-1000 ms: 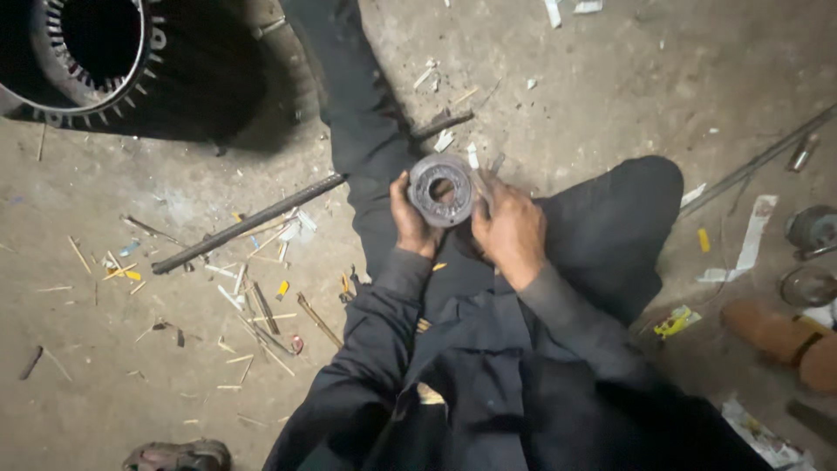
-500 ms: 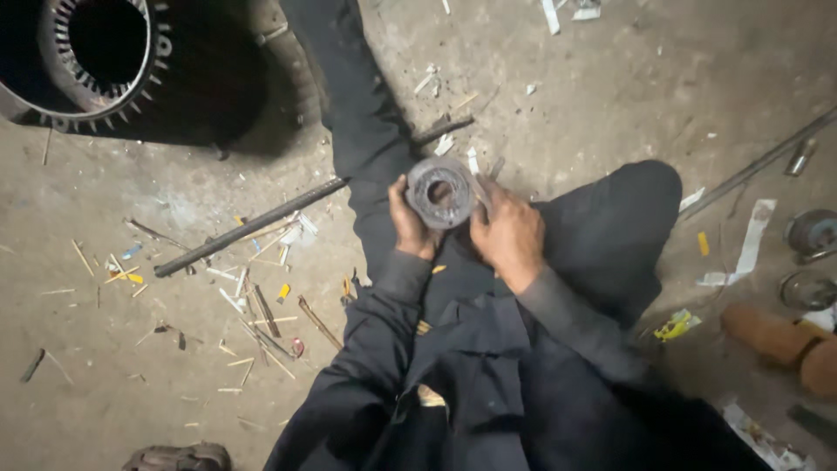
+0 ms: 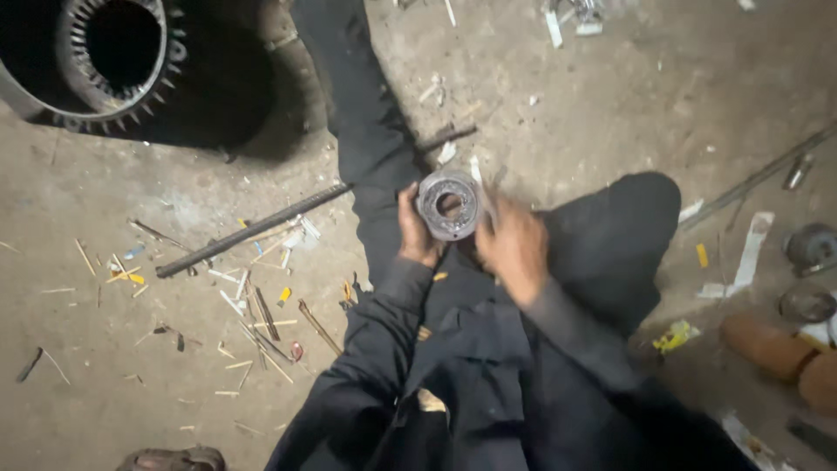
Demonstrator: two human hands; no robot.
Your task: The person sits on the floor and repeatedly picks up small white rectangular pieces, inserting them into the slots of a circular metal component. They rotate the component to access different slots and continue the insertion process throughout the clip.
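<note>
— What is the person holding?

— A round metal ring [image 3: 449, 205], grey and dull, with a thick rim and a dark hole through its middle. Its face is turned up toward the camera, and the surface looks rough and worn, with paler patches around the rim.

— Where is it?

— Up off the floor [image 3: 610, 96], above the person's lap, between the two hands and in front of the dark-trousered legs.

— How do the hands sit on it?

— The left hand [image 3: 417, 231] is curled against the ring's left edge, thumb up along the rim, gripping it. The right hand [image 3: 514, 244] is at the ring's right and lower edge, fingers bent toward it; it is blurred, so I cannot tell whether it grips the ring or only touches it.

— What lies about?

— A long dark metal rod [image 3: 253, 231] runs slantwise over the floor and passes behind the left leg. To its left and below, small sticks and yellow scraps [image 3: 253, 305] are scattered. At the upper left lies a big round motor shell [image 3: 113, 61] with teeth around its dark opening. At the right edge are two small round metal parts [image 3: 811, 249] and a brown cylinder [image 3: 767, 344].
</note>
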